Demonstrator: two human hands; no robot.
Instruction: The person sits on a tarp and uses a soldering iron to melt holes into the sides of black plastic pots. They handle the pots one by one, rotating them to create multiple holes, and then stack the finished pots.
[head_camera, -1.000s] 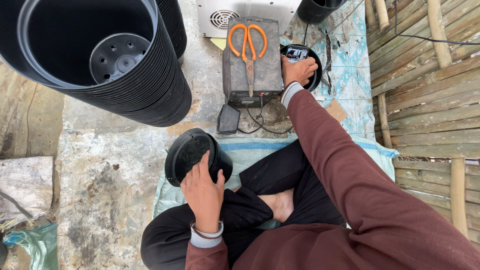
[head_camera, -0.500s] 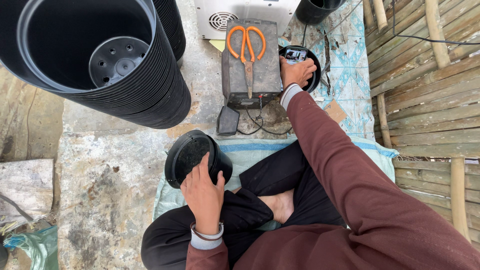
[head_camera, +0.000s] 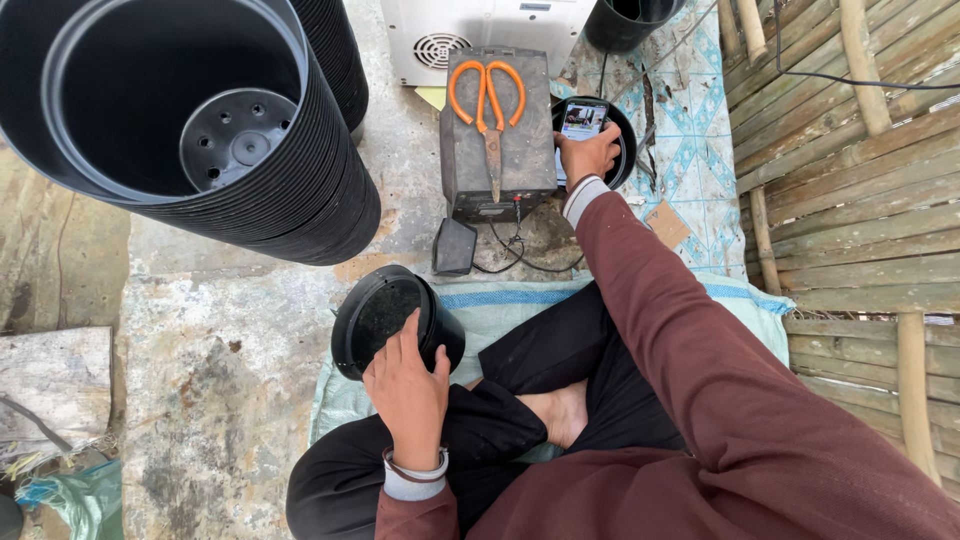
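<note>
On lap, left hand (head_camera: 408, 396) gripping black pot (head_camera: 392, 320), mouth tilted up-left

You sit on a stained concrete floor (head_camera: 230, 400) that carries a woven mat (head_camera: 520, 300), a grey metal box (head_camera: 497, 140), a stack of black pots (head_camera: 300, 190) and a small black adapter (head_camera: 455, 247).

makeshift outdoor nursery workshop: stacked black plastic pots (head_camera: 250, 150), bare concrete floor (head_camera: 220, 380), bamboo slat wall (head_camera: 860, 200)
</note>
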